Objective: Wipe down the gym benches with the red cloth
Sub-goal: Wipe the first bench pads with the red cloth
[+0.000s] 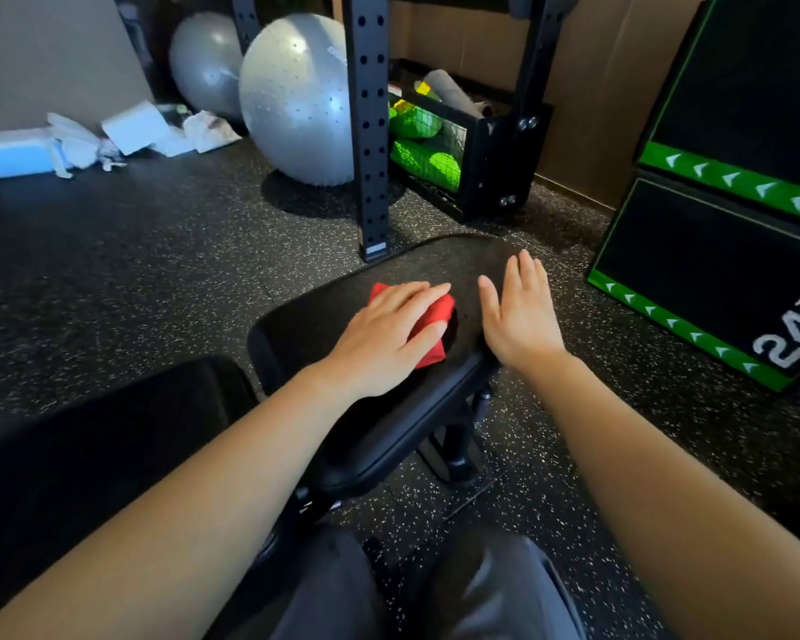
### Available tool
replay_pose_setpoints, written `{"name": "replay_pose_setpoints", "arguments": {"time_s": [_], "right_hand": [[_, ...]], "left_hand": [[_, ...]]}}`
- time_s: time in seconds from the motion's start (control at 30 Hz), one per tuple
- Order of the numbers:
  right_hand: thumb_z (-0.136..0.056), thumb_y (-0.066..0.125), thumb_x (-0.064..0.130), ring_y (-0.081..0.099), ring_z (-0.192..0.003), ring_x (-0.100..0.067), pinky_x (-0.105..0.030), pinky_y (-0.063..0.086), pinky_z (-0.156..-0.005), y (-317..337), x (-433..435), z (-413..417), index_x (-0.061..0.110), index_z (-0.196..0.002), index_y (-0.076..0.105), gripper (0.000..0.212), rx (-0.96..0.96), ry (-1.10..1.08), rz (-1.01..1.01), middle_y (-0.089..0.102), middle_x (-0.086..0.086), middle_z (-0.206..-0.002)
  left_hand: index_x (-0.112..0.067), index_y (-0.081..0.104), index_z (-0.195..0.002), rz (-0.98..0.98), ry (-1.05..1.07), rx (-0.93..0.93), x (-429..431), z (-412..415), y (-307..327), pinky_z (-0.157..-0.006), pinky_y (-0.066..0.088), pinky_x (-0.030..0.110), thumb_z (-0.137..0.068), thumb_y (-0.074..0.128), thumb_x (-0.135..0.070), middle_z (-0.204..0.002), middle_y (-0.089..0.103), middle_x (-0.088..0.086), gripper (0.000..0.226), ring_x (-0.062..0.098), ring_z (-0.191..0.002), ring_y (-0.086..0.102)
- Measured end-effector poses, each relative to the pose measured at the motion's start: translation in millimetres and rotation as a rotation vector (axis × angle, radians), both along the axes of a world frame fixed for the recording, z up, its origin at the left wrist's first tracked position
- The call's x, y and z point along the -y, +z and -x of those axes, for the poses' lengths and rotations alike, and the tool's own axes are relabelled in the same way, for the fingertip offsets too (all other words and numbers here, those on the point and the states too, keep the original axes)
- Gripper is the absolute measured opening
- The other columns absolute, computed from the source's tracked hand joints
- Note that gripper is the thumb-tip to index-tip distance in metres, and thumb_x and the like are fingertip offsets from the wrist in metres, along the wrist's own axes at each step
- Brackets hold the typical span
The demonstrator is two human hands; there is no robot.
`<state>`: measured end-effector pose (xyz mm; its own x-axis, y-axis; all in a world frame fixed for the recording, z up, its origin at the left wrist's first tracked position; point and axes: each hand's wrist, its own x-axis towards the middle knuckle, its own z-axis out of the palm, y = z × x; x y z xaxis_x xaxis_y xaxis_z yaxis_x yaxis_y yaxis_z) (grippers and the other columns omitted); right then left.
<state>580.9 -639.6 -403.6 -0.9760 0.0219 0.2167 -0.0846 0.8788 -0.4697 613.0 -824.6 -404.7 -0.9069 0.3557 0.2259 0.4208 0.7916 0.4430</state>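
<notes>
A black padded bench seat (324, 311) stretches away from me in the middle of the view. On it lies a folded red cloth (428, 348), mostly covered by my left hand (384, 334), which presses flat on it with straight fingers. My right hand (520, 311) rests flat on the pad just right of the cloth, fingers spread and straight, holding nothing. A second black pad (102, 436) of the bench sits lower left, partly hidden behind my left forearm.
A black rack upright (368, 131) stands just beyond the bench. Two grey exercise balls (296, 99) sit behind it, beside a bin of green items (428, 154). Black-and-green plyo boxes (712, 251) stand at right. White papers and a blue box (15, 154) lie far left on the speckled floor.
</notes>
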Motion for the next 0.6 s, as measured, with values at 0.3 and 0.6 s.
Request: {"name": "replay_pose_setpoints", "arguments": {"time_s": [0.3,0.6], "right_hand": [[-0.099,0.032,0.043,0.019,-0.144,-0.023,-0.054,0.012,-0.114,12,91,-31,0.025,-0.141,0.044,0.047,-0.140,0.346,-0.226,0.029,-0.001,-0.154],[-0.090,0.040,0.052,0.056,-0.112,-0.025,-0.049,0.033,-0.095,-8,79,-69,0.035,-0.117,0.064,0.040,-0.254,0.437,-0.397,0.059,0.004,-0.128]], "left_hand": [[-0.025,0.038,-0.143,0.013,0.290,0.012,91,-17,-12,-0.116,0.019,0.037,-0.099,0.036,-0.040,-0.150,0.034,0.000,0.046,0.019,-0.141,0.023],[-0.024,0.044,-0.139,0.046,0.354,0.011,105,-38,-21,-0.111,0.025,0.034,-0.099,0.040,-0.036,-0.146,0.039,-0.002,0.042,0.016,-0.136,0.032]]}}
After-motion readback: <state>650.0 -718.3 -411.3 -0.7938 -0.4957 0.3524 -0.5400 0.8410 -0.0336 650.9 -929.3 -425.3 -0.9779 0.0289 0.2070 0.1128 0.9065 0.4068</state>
